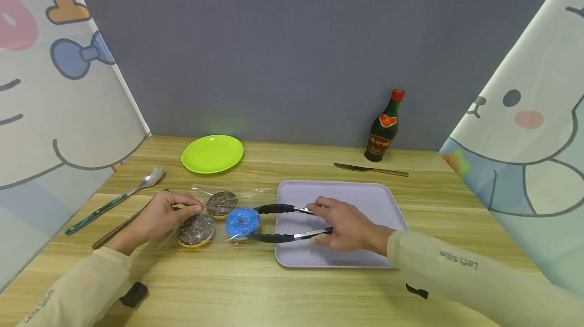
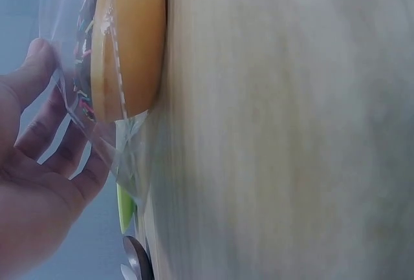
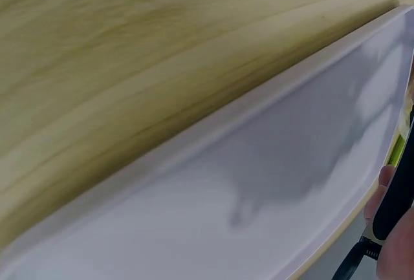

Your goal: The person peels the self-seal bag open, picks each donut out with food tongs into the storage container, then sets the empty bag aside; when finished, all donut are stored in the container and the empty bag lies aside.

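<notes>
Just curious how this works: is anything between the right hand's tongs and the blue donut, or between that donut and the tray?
Nothing solid shows between the tongs and blue donut; whether clear plastic covers it, I can't tell. Toward the tray lie more plastic and the raised rim.

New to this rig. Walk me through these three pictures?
No robot here: a person works bare-handed, so "grip" means hand. The wide view comes from a head camera; the close-ups from a camera on each wrist.

The left grip pinches clear plastic film around a brown, sprinkled ring doughnut. The right grip holds silver-and-black tongs, their ends beside a round blue doughnut.

Also on the pale wood-grain table: a second brown doughnut, a lilac rectangular tray, a lime-green round plate, a dark-green red-capped bottle, a thin brown knife, a silver spoon with a green handle, and a partly hidden brown utensil.
</notes>
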